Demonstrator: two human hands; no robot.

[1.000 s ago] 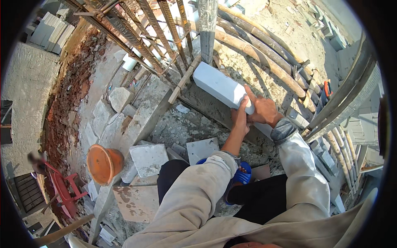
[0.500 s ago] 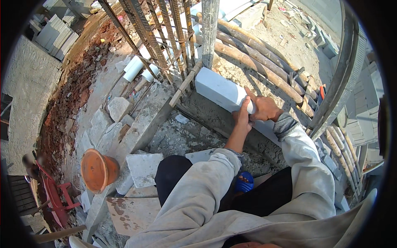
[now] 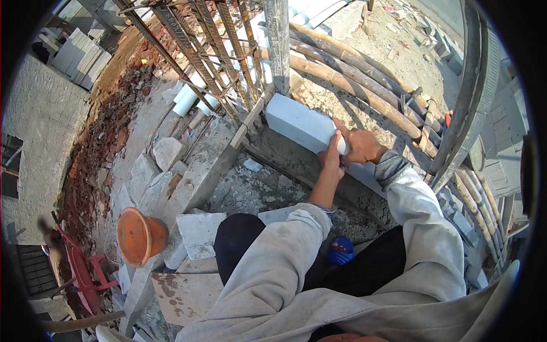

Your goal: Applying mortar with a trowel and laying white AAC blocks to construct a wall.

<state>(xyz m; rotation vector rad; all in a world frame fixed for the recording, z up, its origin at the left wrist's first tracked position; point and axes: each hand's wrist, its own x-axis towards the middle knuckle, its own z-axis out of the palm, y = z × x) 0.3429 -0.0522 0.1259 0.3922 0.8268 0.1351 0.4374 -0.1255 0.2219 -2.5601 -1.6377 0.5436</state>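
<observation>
A long white building block (image 3: 299, 122) lies on the grey mortar ledge (image 3: 282, 142), its far end close to an upright wooden post (image 3: 277, 51). My left hand (image 3: 330, 155) is closed on the block's near end, thumb up along its side. Against the same end, from the right, my right hand (image 3: 362, 143) is closed with its fingers bent over the top edge. Both hands nearly meet there, and the fingertips beneath are hidden. Another pale block (image 3: 366, 174) continues the row below my right wrist.
Steel rebar (image 3: 208, 51) rises beyond the block, by a small wooden strip (image 3: 250, 122). Bamboo poles (image 3: 347, 80) lie to the right. An orange bucket (image 3: 134, 236) and a loose block (image 3: 199, 235) sit at left. A red wheelbarrow (image 3: 85, 276) stands farther left.
The view has shifted slightly. My right forefinger, stretched along the block's top before, is now more bent. Both hands remain at the block's near end.
</observation>
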